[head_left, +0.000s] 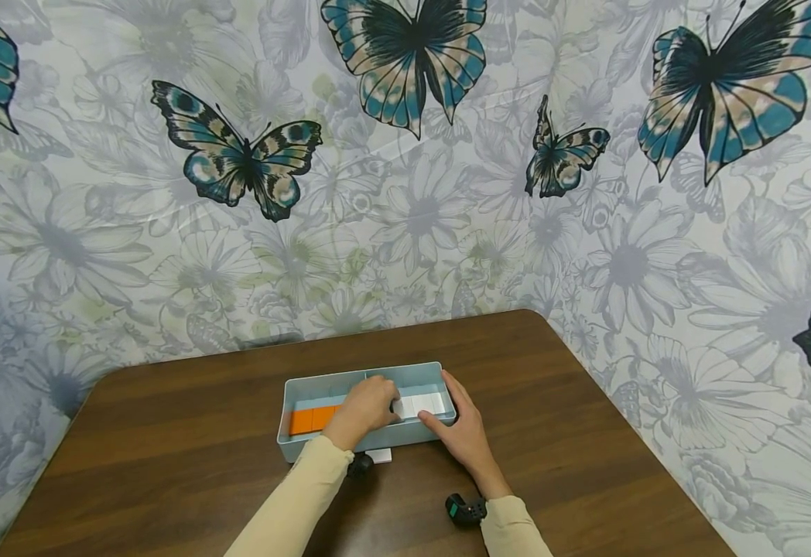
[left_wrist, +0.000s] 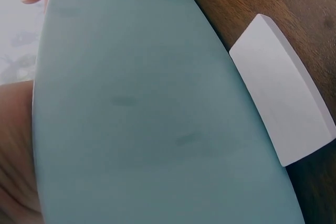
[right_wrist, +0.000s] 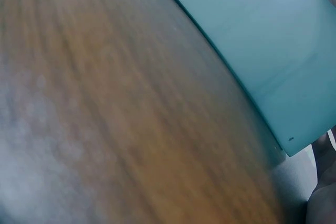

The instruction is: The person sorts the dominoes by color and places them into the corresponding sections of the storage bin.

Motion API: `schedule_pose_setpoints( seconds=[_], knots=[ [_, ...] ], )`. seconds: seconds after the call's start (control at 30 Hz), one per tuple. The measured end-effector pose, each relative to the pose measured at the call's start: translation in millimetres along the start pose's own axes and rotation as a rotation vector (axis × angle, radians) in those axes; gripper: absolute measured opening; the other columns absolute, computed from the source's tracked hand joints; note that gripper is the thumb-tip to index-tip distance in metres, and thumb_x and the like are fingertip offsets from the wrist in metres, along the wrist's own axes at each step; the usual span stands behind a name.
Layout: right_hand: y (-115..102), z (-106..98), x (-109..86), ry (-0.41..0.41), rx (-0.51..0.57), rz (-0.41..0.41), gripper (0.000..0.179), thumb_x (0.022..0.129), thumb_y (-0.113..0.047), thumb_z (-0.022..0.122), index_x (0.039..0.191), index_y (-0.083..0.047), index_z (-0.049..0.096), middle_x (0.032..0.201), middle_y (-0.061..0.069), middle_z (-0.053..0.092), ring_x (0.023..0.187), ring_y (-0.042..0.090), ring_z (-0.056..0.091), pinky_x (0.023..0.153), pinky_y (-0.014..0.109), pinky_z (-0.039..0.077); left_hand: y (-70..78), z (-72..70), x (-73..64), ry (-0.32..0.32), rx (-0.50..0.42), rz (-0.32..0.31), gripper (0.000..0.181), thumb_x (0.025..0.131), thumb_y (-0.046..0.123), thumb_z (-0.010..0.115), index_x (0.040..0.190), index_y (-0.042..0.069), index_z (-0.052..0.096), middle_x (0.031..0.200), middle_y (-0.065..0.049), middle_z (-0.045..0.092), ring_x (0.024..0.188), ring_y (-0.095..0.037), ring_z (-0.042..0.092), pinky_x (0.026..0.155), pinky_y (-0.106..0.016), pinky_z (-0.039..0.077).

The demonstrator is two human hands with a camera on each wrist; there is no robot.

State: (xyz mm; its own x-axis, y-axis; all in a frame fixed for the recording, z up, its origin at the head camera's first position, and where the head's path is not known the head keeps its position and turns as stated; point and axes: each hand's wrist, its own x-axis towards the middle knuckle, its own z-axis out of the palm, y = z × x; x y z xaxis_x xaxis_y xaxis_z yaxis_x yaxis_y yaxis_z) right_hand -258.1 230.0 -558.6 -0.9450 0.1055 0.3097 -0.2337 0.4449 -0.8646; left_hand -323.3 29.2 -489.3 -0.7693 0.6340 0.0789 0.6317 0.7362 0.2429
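Observation:
A pale blue-grey plastic box (head_left: 405,433) with a divider stands on the table. Flat orange blocks (head_left: 311,420) lie in its left part, white blocks (head_left: 422,404) in its right part. My left hand (head_left: 364,406) reaches over the front wall, with curled finger and thumb at two edges of a white block at the row's left end; the fingertips are partly hidden. With my right hand (head_left: 463,429) I hold the box's right end, thumb at the front rim and fingers at the far side. Outside the front wall lies another white block (left_wrist: 281,95).
The brown wooden table (head_left: 189,464) extends around the box. Behind it hangs a floral covering (head_left: 419,263) with butterflies. A dark wrist device (head_left: 464,510) sits at the right wrist, and another (head_left: 360,464) at the left.

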Motion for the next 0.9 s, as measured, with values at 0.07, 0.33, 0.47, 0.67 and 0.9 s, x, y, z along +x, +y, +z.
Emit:
schedule_pose_setpoints(
  seconds=[0.07, 0.33, 0.47, 0.67, 0.9],
  knots=[
    [-0.9, -0.1, -0.2, -0.001, 0.002, 0.007, 0.086, 0.087, -0.035, 0.084, 0.159, -0.019, 0.041, 0.162, 0.002, 0.042, 0.146, 0.028, 0.045, 0.116, 0.057, 0.038, -0.2, 0.6, 0.4, -0.004, -0.001, -0.007, 0.018, 0.078, 0.022, 0.091, 0.082, 0.009, 0.079, 0.076, 0.0, 0.066, 0.067, -0.014, 0.054, 0.063, -0.03, 0.05],
    [-1.1, 1.0, 0.6, 0.006, -0.01, 0.0, 0.086, 0.087, -0.034, 0.085, 0.159, -0.02, 0.042, 0.162, 0.003, 0.042, 0.145, 0.03, 0.045, 0.116, 0.057, 0.038, 1.7, -1.2, 1.6, -0.006, 0.018, -0.028, 0.017, 0.078, 0.02, 0.091, 0.083, 0.009, 0.079, 0.076, -0.001, 0.066, 0.068, -0.016, 0.056, 0.064, -0.033, 0.053],
    [-1.2, 0.5, -0.2, 0.008, -0.003, 0.002, 0.085, 0.087, -0.034, 0.084, 0.159, -0.019, 0.042, 0.162, 0.004, 0.042, 0.145, 0.03, 0.045, 0.115, 0.057, 0.038, 2.7, -0.6, 2.5, -0.021, 0.017, -0.033, 0.016, 0.079, 0.02, 0.091, 0.083, 0.01, 0.079, 0.076, 0.0, 0.067, 0.068, -0.015, 0.057, 0.063, -0.032, 0.053],
    [-2.4, -0.6, -0.9, 0.009, -0.007, 0.012, 0.085, 0.087, -0.034, 0.084, 0.159, -0.019, 0.042, 0.162, 0.004, 0.042, 0.144, 0.03, 0.046, 0.115, 0.056, 0.039, 3.3, -0.2, 2.6, -0.015, 0.017, -0.037, 0.017, 0.078, 0.021, 0.091, 0.084, 0.01, 0.079, 0.076, 0.0, 0.067, 0.068, -0.015, 0.057, 0.062, -0.032, 0.053],
    [-2.6, 0.5, -2.0, 0.014, -0.028, 0.006, 0.085, 0.086, -0.036, 0.084, 0.159, -0.019, 0.043, 0.162, 0.005, 0.043, 0.144, 0.032, 0.046, 0.115, 0.058, 0.039, 2.7, -0.4, 1.1, -0.044, 0.002, -0.048, 0.019, 0.08, 0.022, 0.091, 0.089, 0.008, 0.079, 0.077, 0.0, 0.066, 0.069, -0.015, 0.056, 0.065, -0.032, 0.053]
  ],
)
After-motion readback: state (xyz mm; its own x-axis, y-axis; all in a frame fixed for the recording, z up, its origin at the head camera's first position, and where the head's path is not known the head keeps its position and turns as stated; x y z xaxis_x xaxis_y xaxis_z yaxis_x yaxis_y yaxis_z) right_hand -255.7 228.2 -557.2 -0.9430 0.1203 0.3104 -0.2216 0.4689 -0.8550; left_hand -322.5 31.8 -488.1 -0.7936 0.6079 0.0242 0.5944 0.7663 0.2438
